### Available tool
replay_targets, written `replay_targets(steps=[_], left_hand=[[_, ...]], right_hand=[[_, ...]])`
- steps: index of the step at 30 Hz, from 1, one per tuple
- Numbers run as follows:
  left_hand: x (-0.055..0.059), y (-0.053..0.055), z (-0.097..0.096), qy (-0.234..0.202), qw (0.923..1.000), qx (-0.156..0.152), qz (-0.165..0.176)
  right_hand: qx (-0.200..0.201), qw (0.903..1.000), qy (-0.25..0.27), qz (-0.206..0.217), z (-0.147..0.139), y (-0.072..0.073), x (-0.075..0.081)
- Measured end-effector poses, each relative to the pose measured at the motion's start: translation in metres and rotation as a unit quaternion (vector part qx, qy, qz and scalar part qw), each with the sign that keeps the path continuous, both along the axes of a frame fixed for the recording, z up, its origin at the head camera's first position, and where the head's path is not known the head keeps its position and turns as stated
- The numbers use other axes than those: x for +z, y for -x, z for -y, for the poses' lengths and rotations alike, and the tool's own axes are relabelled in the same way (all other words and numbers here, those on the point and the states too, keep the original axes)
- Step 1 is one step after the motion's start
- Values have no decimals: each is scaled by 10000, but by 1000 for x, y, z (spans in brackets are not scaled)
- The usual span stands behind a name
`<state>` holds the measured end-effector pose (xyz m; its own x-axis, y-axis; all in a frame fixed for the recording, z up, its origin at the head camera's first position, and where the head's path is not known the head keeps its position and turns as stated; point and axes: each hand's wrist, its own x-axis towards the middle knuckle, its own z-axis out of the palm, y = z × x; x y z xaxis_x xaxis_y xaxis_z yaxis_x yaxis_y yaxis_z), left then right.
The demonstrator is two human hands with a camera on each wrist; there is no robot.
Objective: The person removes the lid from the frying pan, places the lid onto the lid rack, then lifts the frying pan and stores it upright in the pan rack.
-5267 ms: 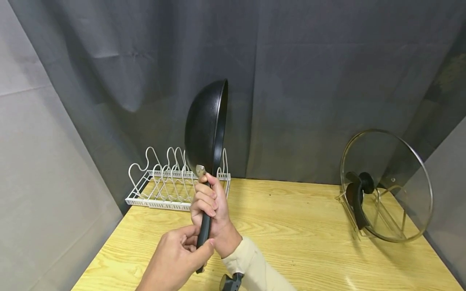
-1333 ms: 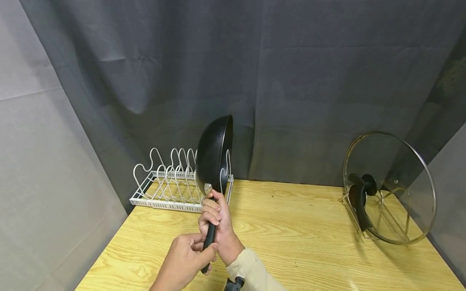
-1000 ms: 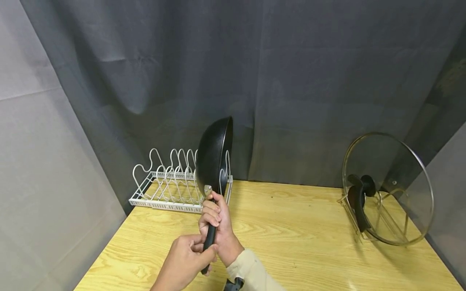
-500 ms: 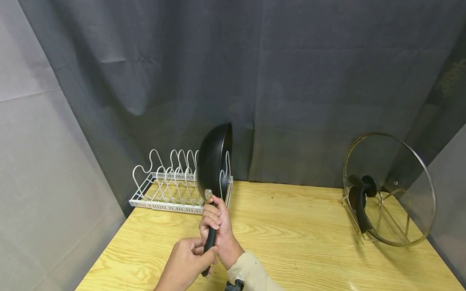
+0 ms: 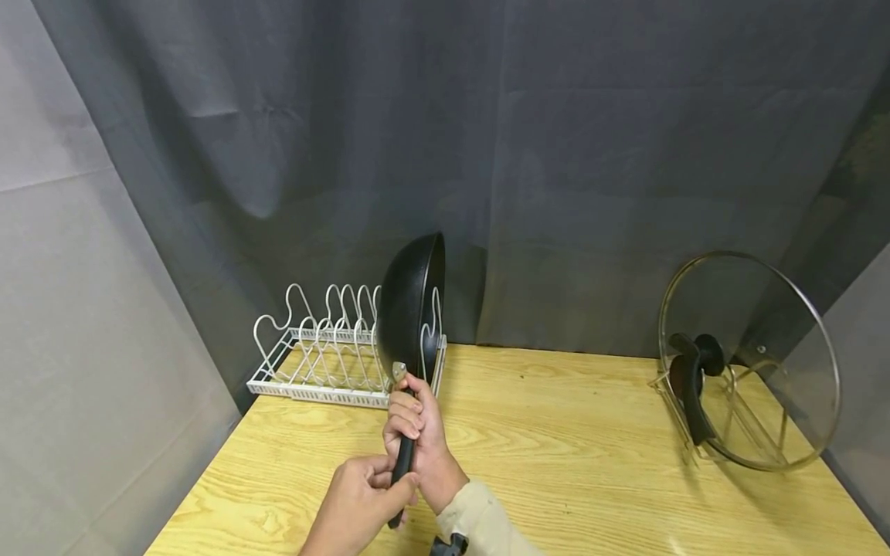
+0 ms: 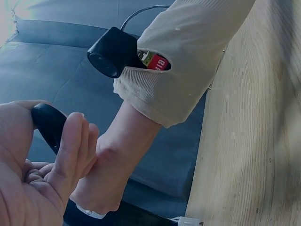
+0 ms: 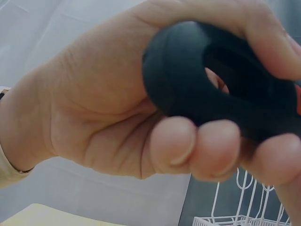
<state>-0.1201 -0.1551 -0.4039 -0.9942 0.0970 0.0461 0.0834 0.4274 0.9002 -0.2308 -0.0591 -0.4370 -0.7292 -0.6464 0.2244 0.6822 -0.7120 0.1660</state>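
Note:
A black wok (image 5: pixel 406 301) stands on edge at the right end of a white wire rack (image 5: pixel 313 398), its open side facing right. One of the rack's wire loops (image 5: pixel 426 340) crosses in front of its rim. My right hand (image 5: pixel 422 432) grips the black handle (image 5: pixel 404 459) near the silver rivet plate (image 5: pixel 399 371), fingers curled round it. Lower down, my left hand (image 5: pixel 358 498) pinches the handle's end between thumb and fingers. The right wrist view shows that handle end (image 7: pixel 174 70) close up, with a hanging hole through it.
A large glass lid (image 5: pixel 765 309) with a black handle leans in a gold wire stand (image 5: pixel 730 409) at the table's right. Left of the wok run several wire slots of the rack. Behind the wooden table (image 5: pixel 556 448) hangs a dark grey curtain (image 5: pixel 591 193).
Over about five seconds the wok has come down from above the rack into its right end, both hands lowering with it. During the last half second it has barely moved.

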Motion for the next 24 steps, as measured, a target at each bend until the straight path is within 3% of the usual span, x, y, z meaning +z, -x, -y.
replay_targets(steps=[5,13,18,24], left_hand=[[-3,1,1,211,9997,63,-54],[-8,4,3,-39,9997,20,231],[-13,5,3,-151,9994,-48,293],[-15,7,7,-113,9994,-138,313]], right_hand=[[39,9998,-19,-179,0,2,-3],[-157,9950,-441,-881,-2,6,-8],[-363,9877,-1080,-1071,-6,6,-10],[-381,9690,-2206,-1042,-14,6,-13]])
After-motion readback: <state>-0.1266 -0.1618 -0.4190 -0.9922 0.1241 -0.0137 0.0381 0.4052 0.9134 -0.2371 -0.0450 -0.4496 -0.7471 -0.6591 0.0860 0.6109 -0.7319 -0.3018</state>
